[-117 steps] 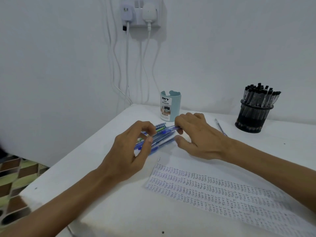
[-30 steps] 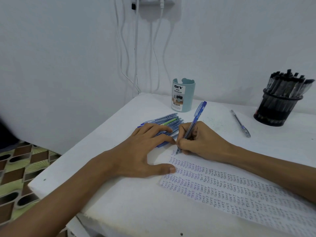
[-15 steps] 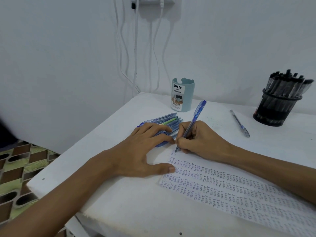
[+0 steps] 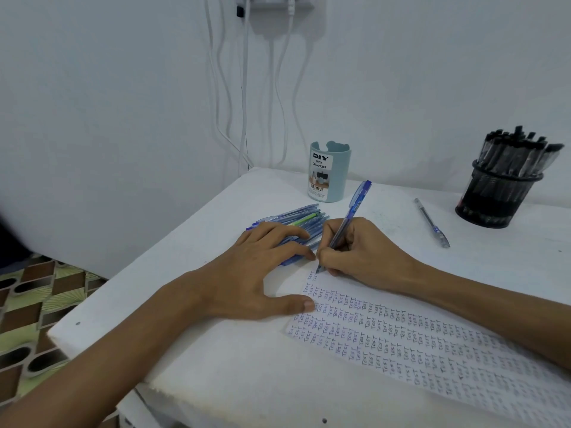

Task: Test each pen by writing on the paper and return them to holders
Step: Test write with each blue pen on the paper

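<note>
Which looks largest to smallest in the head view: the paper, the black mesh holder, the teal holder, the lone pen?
1. paper
2. black mesh holder
3. teal holder
4. lone pen, long but very thin

View: a single wide-angle camera on the person's head, above the near edge of the white table [image 4: 392, 217].
Facing: forward and down, toward the white wall [image 4: 417, 88] behind the table.
Nearness: close; the left hand [image 4: 256, 273] and the right hand [image 4: 367, 254], which grips the blue pen [image 4: 355, 205], lie mid-frame.
Margins: wall socket [image 4: 268, 1] cut off at the top, black mesh holder [image 4: 494, 199] at the right edge, patterned floor [image 4: 27, 319] lower left.
</note>
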A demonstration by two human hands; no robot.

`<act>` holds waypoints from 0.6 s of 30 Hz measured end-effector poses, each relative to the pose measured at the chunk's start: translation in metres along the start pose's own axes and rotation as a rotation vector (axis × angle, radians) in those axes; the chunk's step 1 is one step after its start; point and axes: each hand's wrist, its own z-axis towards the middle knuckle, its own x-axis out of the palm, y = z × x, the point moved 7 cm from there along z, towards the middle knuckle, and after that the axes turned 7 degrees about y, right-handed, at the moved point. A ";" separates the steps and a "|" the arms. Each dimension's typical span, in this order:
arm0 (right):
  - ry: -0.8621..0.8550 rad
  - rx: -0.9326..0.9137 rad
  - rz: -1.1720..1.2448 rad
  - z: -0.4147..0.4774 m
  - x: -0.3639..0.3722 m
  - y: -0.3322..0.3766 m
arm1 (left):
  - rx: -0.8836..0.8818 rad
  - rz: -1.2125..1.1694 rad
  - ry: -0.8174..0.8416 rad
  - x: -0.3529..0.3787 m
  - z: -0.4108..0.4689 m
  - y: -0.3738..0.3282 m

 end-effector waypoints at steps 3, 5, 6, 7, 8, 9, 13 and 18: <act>-0.008 -0.006 -0.013 0.001 0.000 0.000 | 0.003 0.010 -0.006 0.000 0.000 0.000; -0.007 0.010 -0.037 0.002 0.001 0.000 | 0.002 0.013 -0.005 0.000 0.000 0.000; -0.015 0.027 -0.027 0.002 0.001 0.000 | 0.002 0.010 -0.002 0.000 0.001 0.000; -0.033 0.050 0.028 0.002 -0.001 -0.002 | 0.003 0.005 0.000 0.000 0.001 -0.001; -0.060 0.080 0.126 0.002 -0.003 -0.004 | 0.004 0.001 0.001 0.000 0.000 -0.001; -0.092 0.111 0.238 0.003 -0.006 -0.008 | 0.004 -0.003 -0.001 0.000 0.000 -0.001; -0.184 0.196 0.527 0.004 -0.012 -0.017 | 0.005 -0.016 -0.008 -0.001 -0.001 -0.001; -0.190 0.106 0.537 0.003 -0.015 -0.015 | 0.007 -0.011 -0.008 -0.001 -0.002 -0.001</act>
